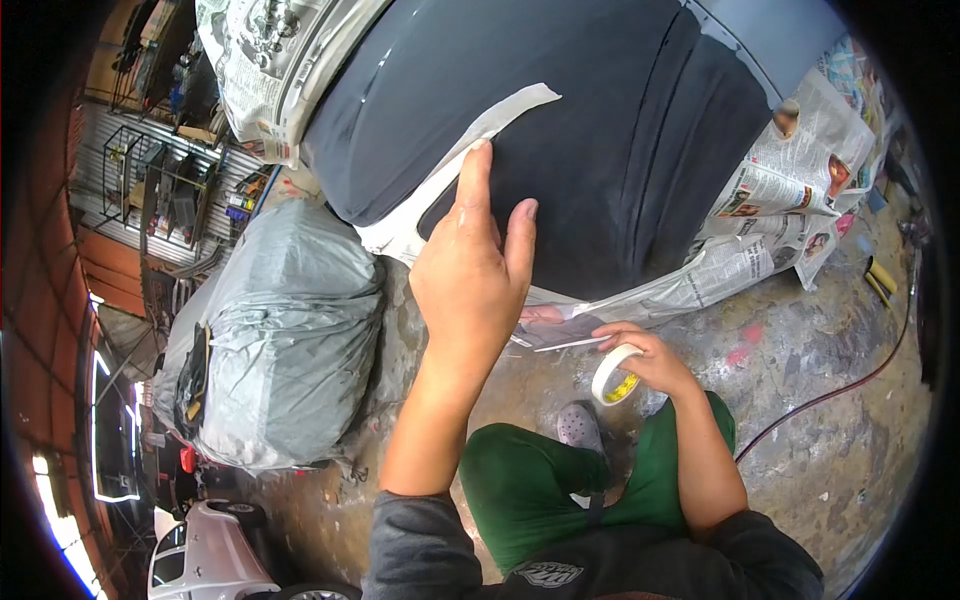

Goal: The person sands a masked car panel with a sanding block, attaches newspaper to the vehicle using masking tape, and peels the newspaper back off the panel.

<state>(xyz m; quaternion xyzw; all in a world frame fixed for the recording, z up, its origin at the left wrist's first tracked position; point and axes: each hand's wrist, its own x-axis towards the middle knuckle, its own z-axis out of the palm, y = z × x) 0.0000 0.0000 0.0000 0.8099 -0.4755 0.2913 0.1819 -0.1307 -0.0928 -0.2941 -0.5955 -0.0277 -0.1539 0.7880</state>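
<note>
My left hand point(465, 270) reaches up to a dark car panel point(570, 150), its index finger stretched out and its thumb spread. That fingertip touches a strip of white masking tape point(455, 165) stuck in a curve on the panel. The hand's other fingers are mostly hidden. Lower down, my right hand point(655, 360) is closed on a roll of masking tape point(603, 383) with a yellow inner core. A thin white strip runs left from beside the right fingers, near the panel's lower edge.
Newspaper sheets point(765, 200) cover the panel's right and lower edges, and more newspaper point(240, 95) lies upper left. A grey cloth-covered vehicle point(290, 330) stands left. A dark hose point(830, 405) crosses the stained floor. A pale car point(215, 550) is at the lower left.
</note>
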